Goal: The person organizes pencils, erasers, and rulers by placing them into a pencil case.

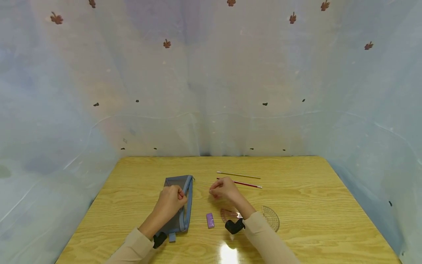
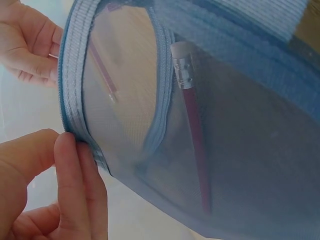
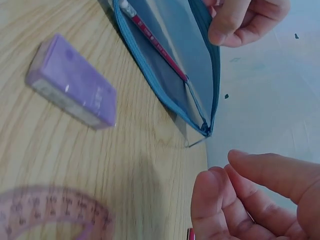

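A blue mesh pencil case point(image 1: 175, 224) lies on the left part of the table, its zipped mouth gaping toward the right. My left hand point(image 1: 171, 201) pinches the edge of that mouth between thumb and fingers. Through the mesh, a red pencil point(image 2: 196, 135) with a white eraser tip shows inside the case; the right wrist view shows the same pencil point(image 3: 159, 48) through the opening. To the right of the case, my right hand point(image 1: 225, 191) hovers over the table with loosely bent fingers and nothing between them. Its thumb and forefinger are apart.
Beyond the right hand lie a gold pencil point(image 1: 239, 175) and a dark red pencil point(image 1: 248, 183). A purple eraser point(image 1: 210, 220) sits near the case. A pink protractor point(image 1: 226, 215) and a clear protractor point(image 1: 271, 219) lie by the right forearm. A pale curtain point(image 1: 211, 80) surrounds the table.
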Motion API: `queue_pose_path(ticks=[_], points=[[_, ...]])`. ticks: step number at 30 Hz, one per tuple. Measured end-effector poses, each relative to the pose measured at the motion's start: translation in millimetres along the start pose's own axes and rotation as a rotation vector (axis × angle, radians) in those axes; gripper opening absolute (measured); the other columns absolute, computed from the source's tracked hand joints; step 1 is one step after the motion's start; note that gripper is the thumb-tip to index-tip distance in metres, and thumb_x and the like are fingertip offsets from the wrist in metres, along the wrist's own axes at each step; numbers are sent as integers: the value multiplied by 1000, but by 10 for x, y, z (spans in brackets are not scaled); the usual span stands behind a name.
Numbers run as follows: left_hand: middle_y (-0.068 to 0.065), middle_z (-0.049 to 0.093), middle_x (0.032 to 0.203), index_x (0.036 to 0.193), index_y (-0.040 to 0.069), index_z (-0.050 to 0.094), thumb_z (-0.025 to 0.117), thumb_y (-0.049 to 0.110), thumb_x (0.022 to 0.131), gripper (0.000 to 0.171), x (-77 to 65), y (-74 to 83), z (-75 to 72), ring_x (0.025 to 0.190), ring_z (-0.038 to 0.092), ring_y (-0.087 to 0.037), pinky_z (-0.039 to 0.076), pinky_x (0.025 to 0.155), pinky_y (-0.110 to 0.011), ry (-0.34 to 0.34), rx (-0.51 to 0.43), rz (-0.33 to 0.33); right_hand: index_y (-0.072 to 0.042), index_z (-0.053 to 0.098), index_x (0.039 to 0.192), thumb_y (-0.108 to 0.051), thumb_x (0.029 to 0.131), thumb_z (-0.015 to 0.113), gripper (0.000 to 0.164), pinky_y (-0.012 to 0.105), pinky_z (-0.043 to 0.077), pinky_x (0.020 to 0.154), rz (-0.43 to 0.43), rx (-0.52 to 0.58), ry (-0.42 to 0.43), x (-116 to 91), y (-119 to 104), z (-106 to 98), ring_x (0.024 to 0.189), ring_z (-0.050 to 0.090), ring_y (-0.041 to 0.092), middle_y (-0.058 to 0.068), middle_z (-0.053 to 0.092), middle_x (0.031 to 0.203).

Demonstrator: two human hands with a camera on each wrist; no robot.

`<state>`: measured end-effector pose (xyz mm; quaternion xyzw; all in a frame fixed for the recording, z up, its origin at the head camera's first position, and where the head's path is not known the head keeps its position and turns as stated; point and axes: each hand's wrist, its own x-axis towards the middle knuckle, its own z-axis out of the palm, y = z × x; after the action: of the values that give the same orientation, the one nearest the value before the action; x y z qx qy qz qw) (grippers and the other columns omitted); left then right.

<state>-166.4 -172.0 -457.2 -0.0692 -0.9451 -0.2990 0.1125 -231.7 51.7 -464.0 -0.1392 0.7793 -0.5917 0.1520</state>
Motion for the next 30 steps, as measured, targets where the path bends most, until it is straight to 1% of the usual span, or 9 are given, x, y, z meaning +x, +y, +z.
queue_pose_path(ticks=[2, 3, 6, 9, 11, 16, 18, 25, 30], points=[[2, 57, 62, 70, 7, 62, 72, -4, 80, 18, -3, 0, -8, 49, 51, -5, 44, 44, -21, -3, -3, 0, 13, 70, 90, 4, 87, 72, 10, 47, 61, 70, -13, 5, -5, -10, 24, -42, 71, 70, 35, 16, 70, 78], [2, 57, 63, 71, 7, 62, 72, -4, 80, 18, -3, 1, -10, 49, 51, -5, 44, 44, -21, -6, -4, -2, 10, 71, 88, 0, 87, 73, 10, 43, 61, 67, -51, 14, -17, 18, 98, -68, 69, 70, 31, 13, 70, 76], [2, 57, 63, 70, 7, 62, 72, -4, 80, 17, -7, 1, -19, 50, 51, -5, 44, 44, -21, -9, -3, 0, 9, 71, 87, -1, 88, 73, 10, 40, 61, 64, -81, 21, -25, 0, 124, -123, 67, 70, 29, 14, 69, 75], [2, 57, 62, 70, 7, 62, 72, -4, 80, 18, -8, -1, -21, 50, 51, -6, 44, 44, -21, -12, 4, -5, 10, 71, 89, 0, 89, 71, 10, 44, 61, 67, -59, 32, -16, -5, 139, -151, 71, 70, 35, 22, 69, 80], [2, 56, 62, 70, 7, 61, 72, -4, 79, 18, -10, -3, -24, 50, 50, -6, 43, 44, -21, -12, 6, -7, 14, 69, 93, 5, 89, 69, 10, 49, 60, 71, -11, 24, 7, -31, 90, -159, 75, 69, 40, 27, 68, 84], [3, 55, 61, 69, 8, 60, 72, -4, 79, 20, -5, -2, -22, 50, 49, -6, 43, 44, -21, -14, 7, -14, 18, 67, 97, 6, 90, 68, 14, 52, 60, 72, 20, -6, 44, -11, 133, -221, 68, 69, 29, 30, 67, 87], [4, 54, 61, 68, 8, 60, 72, -4, 79, 21, -2, 0, -18, 49, 49, -6, 43, 44, -21, -13, 9, -13, 19, 67, 98, 5, 90, 68, 15, 52, 59, 72, 24, -9, 50, -21, 131, -255, 68, 69, 28, 31, 67, 88], [4, 54, 60, 68, 9, 60, 72, -4, 79, 21, 11, -4, -10, 49, 49, -6, 44, 45, -22, -8, 10, -7, 15, 67, 98, 4, 89, 70, 14, 49, 60, 73, 62, 13, 79, -74, 135, -366, 77, 69, 36, 19, 69, 86], [3, 55, 61, 68, 9, 60, 72, -4, 79, 20, 11, -16, -1, 50, 51, -6, 45, 46, -22, -15, 2, -9, 15, 67, 98, 5, 89, 70, 14, 49, 60, 73, 94, 15, 111, -91, 137, -438, 79, 69, 38, 19, 69, 85]])
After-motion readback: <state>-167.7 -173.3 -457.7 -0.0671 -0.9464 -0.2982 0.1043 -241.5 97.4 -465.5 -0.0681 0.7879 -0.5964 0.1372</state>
